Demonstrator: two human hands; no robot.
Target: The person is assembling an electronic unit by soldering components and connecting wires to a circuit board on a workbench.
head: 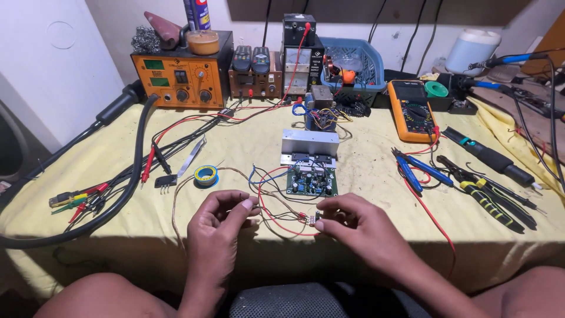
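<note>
Head view: both hands are seen low at the front edge of the counter (70,171), which is covered w/ a yellow cloth. The left hand (220,215) has thumb and forefinger pinched shut on thin wires (268,206) — red and brown strands looping across the cloth. The right hand (353,221) is closed in a fingertip grip on a small component (312,218) at the wires' end; its exact kind is too small to tell. The two hands are near each other, apart, w/ the wire loops between them.

Just beyond the hands a green circuit board (312,179) lies flat, joined at its far edge to a silver heatsink (310,144). A solder roll (206,175) sits left of the board, tweezers (191,156) just behind it. Blue-handled cutters (415,168) and yellow-black pliers (491,203) lie to the right. An orange multimeter (415,109) is further back — an orange rework station (179,73) and a blue basket (356,62) stand by the wall.
</note>
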